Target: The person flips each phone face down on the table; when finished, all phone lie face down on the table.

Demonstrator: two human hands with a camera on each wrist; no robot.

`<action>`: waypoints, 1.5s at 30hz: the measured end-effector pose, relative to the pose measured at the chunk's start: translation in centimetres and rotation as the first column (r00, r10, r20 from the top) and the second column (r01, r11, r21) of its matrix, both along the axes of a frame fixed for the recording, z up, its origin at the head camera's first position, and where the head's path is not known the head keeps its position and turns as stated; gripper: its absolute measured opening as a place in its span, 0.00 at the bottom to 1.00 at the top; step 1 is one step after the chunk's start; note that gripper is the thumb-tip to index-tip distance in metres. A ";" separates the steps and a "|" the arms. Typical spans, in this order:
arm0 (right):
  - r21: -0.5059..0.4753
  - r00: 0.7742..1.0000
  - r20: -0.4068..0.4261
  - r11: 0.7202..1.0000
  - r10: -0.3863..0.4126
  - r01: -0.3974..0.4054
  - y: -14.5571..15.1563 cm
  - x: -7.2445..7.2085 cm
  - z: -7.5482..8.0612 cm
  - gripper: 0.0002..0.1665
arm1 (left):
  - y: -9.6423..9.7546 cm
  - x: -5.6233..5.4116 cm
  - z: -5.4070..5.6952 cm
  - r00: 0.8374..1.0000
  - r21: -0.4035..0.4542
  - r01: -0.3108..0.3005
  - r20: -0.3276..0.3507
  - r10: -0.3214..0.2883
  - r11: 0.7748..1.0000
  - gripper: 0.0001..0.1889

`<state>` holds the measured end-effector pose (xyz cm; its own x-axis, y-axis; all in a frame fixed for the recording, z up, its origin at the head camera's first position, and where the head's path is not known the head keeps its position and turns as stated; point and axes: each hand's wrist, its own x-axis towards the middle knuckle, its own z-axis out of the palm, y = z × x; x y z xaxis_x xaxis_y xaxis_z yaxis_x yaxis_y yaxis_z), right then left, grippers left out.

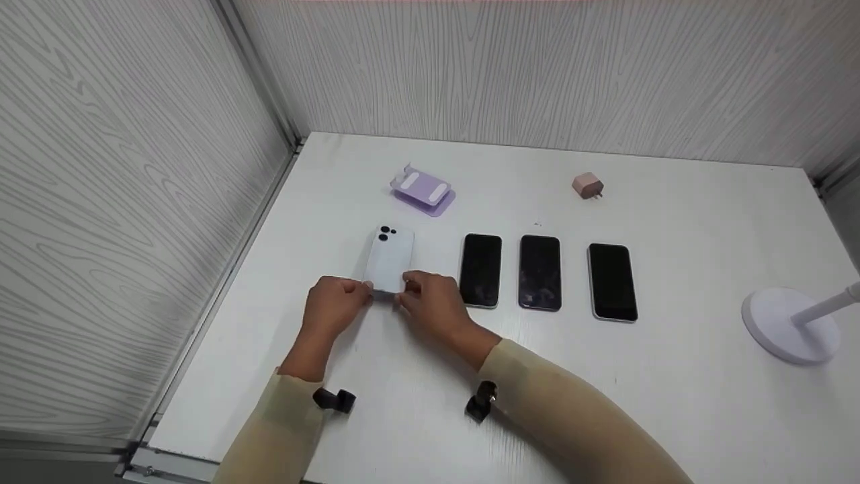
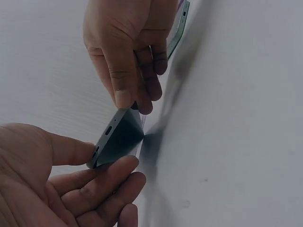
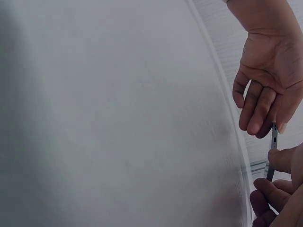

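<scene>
A white smartphone (image 1: 391, 259) with several round camera lenses lies back side up at the left of the table. My left hand (image 1: 334, 302) pinches its near left corner, while my right hand (image 1: 433, 302) pinches the near right corner. Seen in the left wrist view, the phone's bottom edge (image 2: 109, 130) with its port is raised, and the dark screen side faces down at a slant. The right wrist view catches only the thin phone edge (image 3: 274, 137) between the two hands.
Three phones lie screen up in a row: a left one (image 1: 480, 270), a middle one (image 1: 539, 272) and a right one (image 1: 613, 282). Behind are a purple folding stand (image 1: 422, 187) and a pink charger plug (image 1: 586, 185). A white round base (image 1: 779, 329) stands at right.
</scene>
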<state>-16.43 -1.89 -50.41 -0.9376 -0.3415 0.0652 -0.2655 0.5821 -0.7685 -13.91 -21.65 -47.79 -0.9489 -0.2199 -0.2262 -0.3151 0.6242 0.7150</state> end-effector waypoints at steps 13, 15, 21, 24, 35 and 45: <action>0.007 0.999 -0.039 1.000 0.020 -0.020 -0.1 0.0 -0.7 0.12 | -0.1 0.0 -1.3 0.999 -0.074 -0.019 -0.038 0.016 0.997 0.20; -0.017 0.999 -0.032 1.000 0.020 -0.021 -0.1 0.0 -0.9 0.16 | -0.3 0.2 -1.5 0.998 -0.059 -0.018 -0.055 0.015 0.998 0.22; -0.093 1.000 -0.007 0.996 0.008 -0.008 -0.2 0.1 -1.3 0.20 | -1.0 0.5 -1.7 0.997 -0.015 -0.008 -0.077 0.006 1.000 0.23; -0.100 1.000 -0.017 0.995 0.001 -0.003 -0.3 0.1 -1.4 0.20 | -1.6 0.5 -1.9 0.996 0.007 0.010 -0.084 -0.010 1.000 0.24; 0.118 0.987 -0.116 0.988 0.110 -0.096 -0.7 0.5 -1.2 0.22 | -3.8 0.7 -2.2 0.993 -0.052 0.063 -0.100 -0.068 0.997 0.22; 0.360 0.941 -0.277 0.929 0.192 -0.083 -1.1 1.0 -1.4 0.22 | -3.9 0.9 -2.5 0.992 -0.131 0.058 -0.103 -0.072 0.990 0.21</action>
